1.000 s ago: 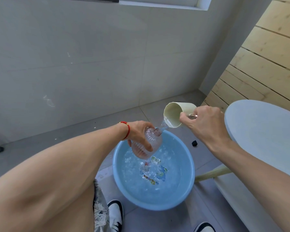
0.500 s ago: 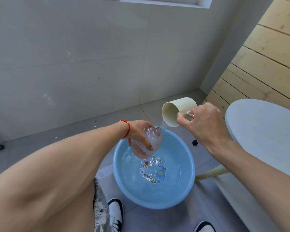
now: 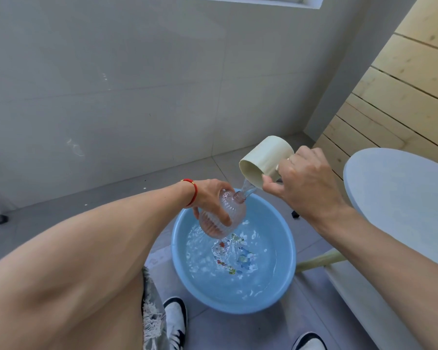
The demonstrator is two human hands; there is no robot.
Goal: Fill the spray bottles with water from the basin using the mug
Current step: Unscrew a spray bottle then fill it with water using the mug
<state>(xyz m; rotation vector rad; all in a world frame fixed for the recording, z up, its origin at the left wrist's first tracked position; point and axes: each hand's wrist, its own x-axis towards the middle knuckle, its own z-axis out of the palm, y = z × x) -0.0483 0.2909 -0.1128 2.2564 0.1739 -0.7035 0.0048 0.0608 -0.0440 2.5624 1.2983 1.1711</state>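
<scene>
A light blue basin [image 3: 287, 271] of rippling water sits on the floor below me. My left hand [image 3: 210, 198] grips a clear ribbed spray bottle [image 3: 232, 213] without its cap, tilted over the basin with its neck pointing up and right. My right hand [image 3: 304, 183] holds a cream mug [image 3: 266, 160] by the handle, tipped steeply with its mouth down and left. A thin stream of water runs from the mug's rim onto the bottle's neck. Drips fall from the bottle into the basin.
A round pale table [image 3: 400, 198] stands at the right, with a wooden slat wall [image 3: 402, 102] behind it. A small black cap [image 3: 295, 214] lies on the floor past the basin. My shoes [image 3: 176, 322] are near the basin's front edge. A tiled wall [image 3: 111, 84] rises ahead.
The mug has tipped further and risen a little, and the stream into the bottle has thinned. The bottle and my left hand have stayed over the basin.
</scene>
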